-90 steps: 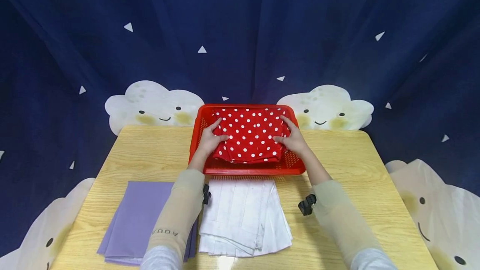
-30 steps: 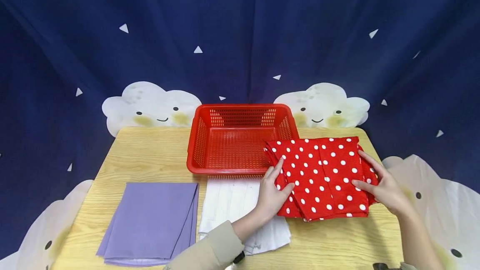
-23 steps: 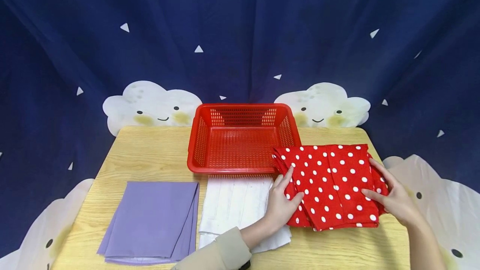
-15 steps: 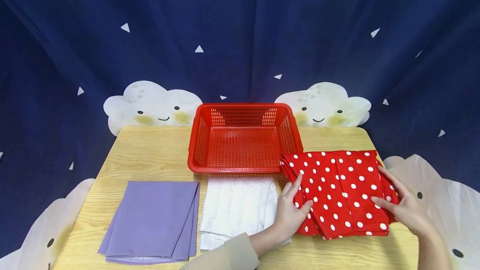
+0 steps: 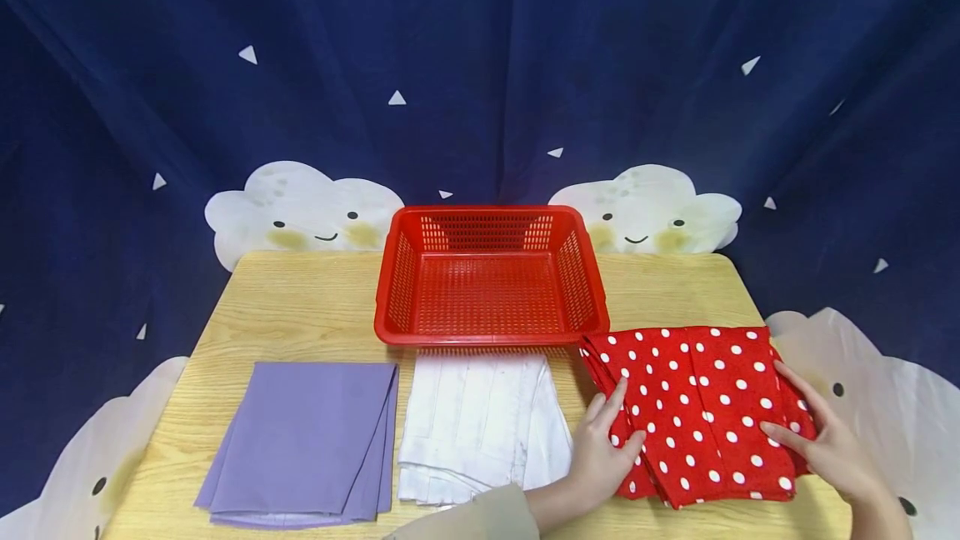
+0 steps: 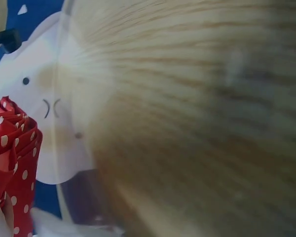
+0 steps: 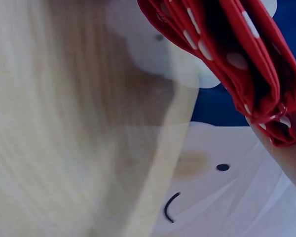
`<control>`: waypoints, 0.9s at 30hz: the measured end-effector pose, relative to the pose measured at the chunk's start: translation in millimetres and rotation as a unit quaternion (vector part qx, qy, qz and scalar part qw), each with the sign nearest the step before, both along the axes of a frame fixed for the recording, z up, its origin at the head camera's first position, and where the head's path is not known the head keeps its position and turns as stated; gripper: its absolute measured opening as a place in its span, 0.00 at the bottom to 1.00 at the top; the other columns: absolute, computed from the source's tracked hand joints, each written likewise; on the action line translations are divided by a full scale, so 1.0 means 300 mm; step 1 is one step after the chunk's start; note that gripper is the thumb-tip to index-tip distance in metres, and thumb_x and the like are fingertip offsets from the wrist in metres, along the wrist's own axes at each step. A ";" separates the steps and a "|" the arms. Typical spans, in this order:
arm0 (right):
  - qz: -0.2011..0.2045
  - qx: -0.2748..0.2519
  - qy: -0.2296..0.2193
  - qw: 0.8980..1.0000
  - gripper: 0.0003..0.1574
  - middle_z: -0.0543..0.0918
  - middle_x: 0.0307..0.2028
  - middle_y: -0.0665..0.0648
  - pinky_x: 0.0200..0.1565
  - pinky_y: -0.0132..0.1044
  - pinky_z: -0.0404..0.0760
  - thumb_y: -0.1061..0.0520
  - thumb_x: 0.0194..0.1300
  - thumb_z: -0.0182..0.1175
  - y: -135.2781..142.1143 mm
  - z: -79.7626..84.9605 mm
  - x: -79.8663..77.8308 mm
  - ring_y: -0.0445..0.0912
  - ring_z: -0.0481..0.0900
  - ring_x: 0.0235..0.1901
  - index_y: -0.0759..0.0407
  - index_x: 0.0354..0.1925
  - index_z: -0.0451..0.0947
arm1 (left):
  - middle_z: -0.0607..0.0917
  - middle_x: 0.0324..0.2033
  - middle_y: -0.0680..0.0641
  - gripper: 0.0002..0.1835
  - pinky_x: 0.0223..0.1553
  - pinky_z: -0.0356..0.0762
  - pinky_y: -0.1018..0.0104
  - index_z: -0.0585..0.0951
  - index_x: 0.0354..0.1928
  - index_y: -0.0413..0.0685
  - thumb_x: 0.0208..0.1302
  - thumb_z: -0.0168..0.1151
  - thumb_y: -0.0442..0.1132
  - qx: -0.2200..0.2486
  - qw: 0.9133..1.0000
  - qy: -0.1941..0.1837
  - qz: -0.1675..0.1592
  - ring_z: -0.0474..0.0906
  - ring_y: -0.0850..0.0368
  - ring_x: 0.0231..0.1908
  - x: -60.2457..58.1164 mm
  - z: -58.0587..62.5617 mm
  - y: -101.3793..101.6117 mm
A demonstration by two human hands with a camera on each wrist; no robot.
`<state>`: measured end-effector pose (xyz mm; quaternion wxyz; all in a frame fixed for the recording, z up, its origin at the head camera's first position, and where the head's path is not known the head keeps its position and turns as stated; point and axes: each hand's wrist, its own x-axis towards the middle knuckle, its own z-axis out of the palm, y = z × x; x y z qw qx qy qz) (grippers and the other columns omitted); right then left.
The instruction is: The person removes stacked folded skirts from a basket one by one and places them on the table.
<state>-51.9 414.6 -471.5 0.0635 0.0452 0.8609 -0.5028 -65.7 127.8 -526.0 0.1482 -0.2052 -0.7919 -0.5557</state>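
A folded red cloth with white polka dots [image 5: 705, 415] is held at the right of the table in the head view. My left hand [image 5: 602, 458] grips its left side, thumb on top. On its right side my right hand [image 5: 836, 450] grips it the same way. Folded layers of the polka-dot cloth [image 6: 25, 173] show at the left of the left wrist view. In the right wrist view the cloth [image 7: 237, 59] hangs above the tabletop. The fingers beneath the cloth are mostly hidden.
A red plastic basket [image 5: 487, 342] with nothing in it stands at the back middle of the wooden table [image 5: 300, 298]. A folded purple cloth [image 5: 307, 440] lies front left. Beside it is a folded white cloth [image 5: 476, 423], partly covered by the left arm.
Both hands have lifted the polka-dot cloth out of the basket and carried it right. Over the last second it has shifted further right and towards the front edge.
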 end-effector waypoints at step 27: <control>-0.033 0.008 -0.105 0.994 0.56 0.54 0.54 0.81 0.27 0.47 0.81 0.58 0.60 0.59 0.035 -0.148 0.014 0.47 0.81 0.30 0.38 0.71 0.32 | 0.77 0.49 0.43 0.39 0.46 0.76 0.68 0.66 0.64 0.47 0.48 0.68 0.31 -0.024 0.995 -0.097 0.012 0.75 0.53 0.48 0.018 -0.141 0.052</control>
